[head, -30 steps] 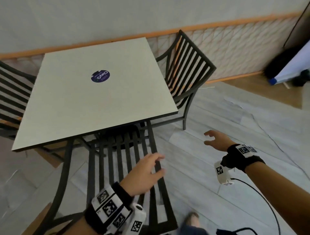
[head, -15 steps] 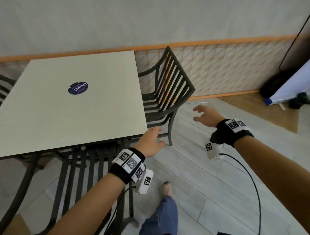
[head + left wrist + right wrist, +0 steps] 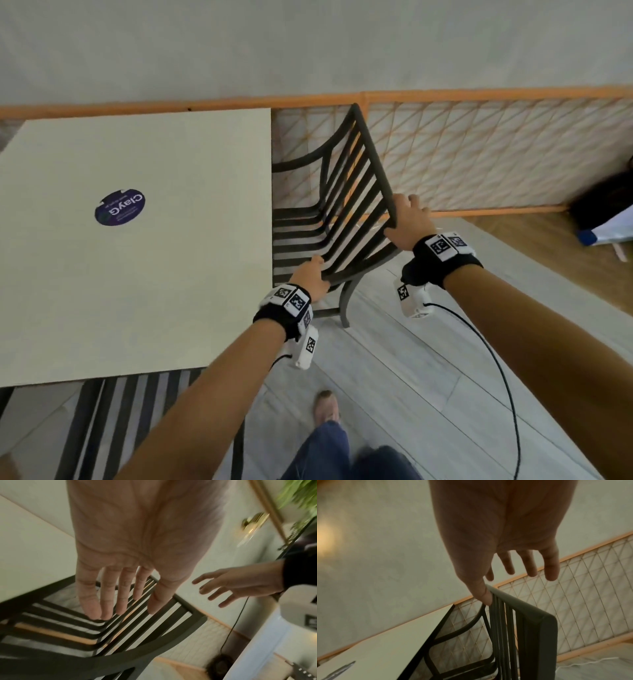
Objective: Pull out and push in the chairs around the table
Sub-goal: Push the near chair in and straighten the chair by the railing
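Observation:
A black slatted metal chair (image 3: 346,205) stands at the right side of the pale square table (image 3: 171,291), its seat partly under the top. My left hand (image 3: 310,277) is at the near end of the chair's back. In the left wrist view its fingers (image 3: 109,601) are straight and spread just over the slats (image 3: 137,628). My right hand (image 3: 406,219) lies on the top rail further along. In the right wrist view its thumb (image 3: 483,595) touches the rail (image 3: 530,614) and the other fingers stay straight, not wrapped round it.
A second black chair (image 3: 120,411) is pushed in at the table's near edge. A lattice fence with an orange rail (image 3: 479,154) runs close behind the right chair. A dark bag (image 3: 603,202) lies at far right. My foot (image 3: 327,407) stands on grey floorboards.
Both hands have left the near chair and travelled right and forward to the back of the right-hand chair. The view has swung right with them.

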